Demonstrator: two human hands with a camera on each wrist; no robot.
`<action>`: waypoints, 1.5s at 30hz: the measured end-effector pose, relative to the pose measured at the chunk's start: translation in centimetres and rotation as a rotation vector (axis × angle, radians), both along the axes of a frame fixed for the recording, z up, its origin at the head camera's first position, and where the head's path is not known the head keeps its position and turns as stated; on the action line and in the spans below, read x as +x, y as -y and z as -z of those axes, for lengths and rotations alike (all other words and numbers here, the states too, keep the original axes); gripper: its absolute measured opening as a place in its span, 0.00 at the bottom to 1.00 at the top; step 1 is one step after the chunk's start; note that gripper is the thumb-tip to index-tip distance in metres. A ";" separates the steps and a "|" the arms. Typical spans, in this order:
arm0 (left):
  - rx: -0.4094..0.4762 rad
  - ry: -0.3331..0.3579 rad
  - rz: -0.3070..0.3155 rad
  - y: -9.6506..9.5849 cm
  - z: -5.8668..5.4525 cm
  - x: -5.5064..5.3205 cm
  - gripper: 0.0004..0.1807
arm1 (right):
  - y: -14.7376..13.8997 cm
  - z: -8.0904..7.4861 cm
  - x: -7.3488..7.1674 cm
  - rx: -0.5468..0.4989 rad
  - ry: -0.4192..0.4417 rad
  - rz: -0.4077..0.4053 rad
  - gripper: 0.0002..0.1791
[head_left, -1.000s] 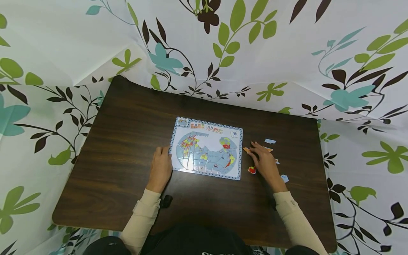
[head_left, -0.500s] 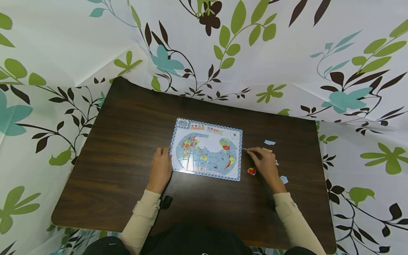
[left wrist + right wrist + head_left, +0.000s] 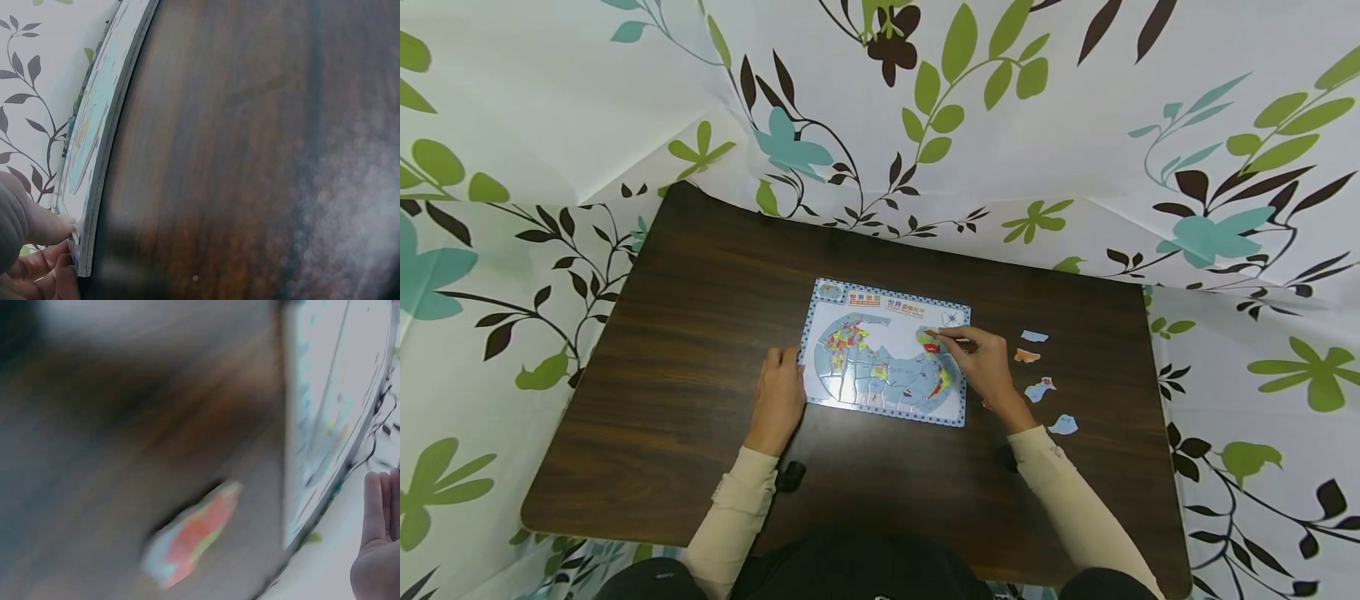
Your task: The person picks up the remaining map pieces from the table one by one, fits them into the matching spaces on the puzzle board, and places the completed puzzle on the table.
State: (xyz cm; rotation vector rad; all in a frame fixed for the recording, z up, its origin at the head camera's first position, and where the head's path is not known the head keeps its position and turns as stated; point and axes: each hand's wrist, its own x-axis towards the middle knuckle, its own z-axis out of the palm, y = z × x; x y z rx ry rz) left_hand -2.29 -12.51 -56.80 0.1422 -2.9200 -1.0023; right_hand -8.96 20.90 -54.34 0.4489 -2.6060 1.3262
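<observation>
A world-map jigsaw puzzle board with a blue dotted border lies mid-table, its map partly filled and a white gap at the upper middle. My left hand grips the board's left edge; the left wrist view has the thumb on top and the fingers curled at the side. Over the board's right part, my right hand pinches a puzzle piece, mostly hidden by the fingertips. In the right wrist view, that hand shows only at the edge. A red-and-blue puzzle piece lies blurred on the table beside the board.
Right of the board lie several loose pieces: a blue piece, an orange piece, a blue piece with a red tip and another blue piece. The dark wooden table meets a leaf-patterned cloth behind.
My right hand picked up a piece from the table right of the board and moved left with it over the board. The left hand stayed at the board's left edge.
</observation>
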 end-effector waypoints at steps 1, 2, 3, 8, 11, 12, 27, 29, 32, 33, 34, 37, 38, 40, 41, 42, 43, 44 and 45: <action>-0.001 0.001 -0.001 0.0 0.0 0.0 0.18 | 0.5 0.0 -0.2 0.000 0.020 -0.011 0.08; -0.003 0.003 0.000 0.0 0.0 0.0 0.18 | 1.1 -0.1 -0.4 0.003 0.036 -0.023 0.08; -0.004 0.003 0.000 0.0 0.0 0.0 0.18 | 1.6 -0.1 -0.6 0.006 0.052 -0.035 0.08; -0.003 0.005 0.001 0.1 0.0 0.0 0.18 | 3.8 -0.2 -1.5 0.017 0.099 -0.088 0.08; 0.001 0.001 -0.004 0.1 0.0 0.0 0.18 | 5.0 -0.2 -1.9 0.062 0.115 -0.096 0.09; 0.002 0.000 -0.006 0.1 0.0 0.1 0.18 | 5.4 -0.2 -2.0 0.081 0.124 -0.094 0.09; -0.003 0.001 -0.009 0.1 0.0 -0.1 0.18 | 9.0 0.7 -3.6 0.207 0.157 -0.089 0.10; -0.007 -0.003 -0.006 0.2 0.1 -0.1 0.17 | 9.2 0.8 -3.7 0.207 0.166 -0.091 0.10; -0.012 -0.011 0.000 0.2 0.1 -0.1 0.17 | 9.5 1.1 -3.8 0.227 0.164 -0.091 0.09; -0.013 -0.015 0.001 0.2 0.1 -0.1 0.17 | 9.6 1.2 -3.8 0.241 0.159 -0.090 0.09; -0.014 -0.017 0.001 0.1 0.1 -0.1 0.17 | 9.7 1.3 -3.9 0.256 0.154 -0.089 0.09; -0.014 -0.015 0.001 0.0 0.0 0.0 0.17 | 9.8 1.6 -4.0 0.309 0.141 -0.084 0.09; -0.015 -0.012 0.000 0.0 0.0 0.0 0.17 | 9.8 1.7 -4.0 0.323 0.137 -0.085 0.09; -0.016 -0.008 0.000 0.0 -0.1 0.0 0.18 | 9.8 1.8 -4.1 0.351 0.136 -0.089 0.10; -0.016 -0.008 0.000 0.0 -0.1 0.0 0.18 | 9.8 1.9 -4.1 0.364 0.134 -0.093 0.10; -0.016 -0.008 -0.002 0.0 -0.1 0.0 0.18 | 9.9 1.9 -4.2 0.373 0.135 -0.098 0.10; -0.016 -0.008 -0.002 0.0 -0.1 0.0 0.18 | 9.9 1.9 -4.2 0.383 0.136 -0.104 0.10; -0.016 -0.009 -0.004 0.0 -0.1 0.0 0.17 | 9.9 2.0 -4.3 0.394 0.141 -0.107 0.11; -0.016 -0.011 -0.004 0.0 0.0 0.0 0.17 | 9.9 1.9 -4.3 0.402 0.144 -0.110 0.11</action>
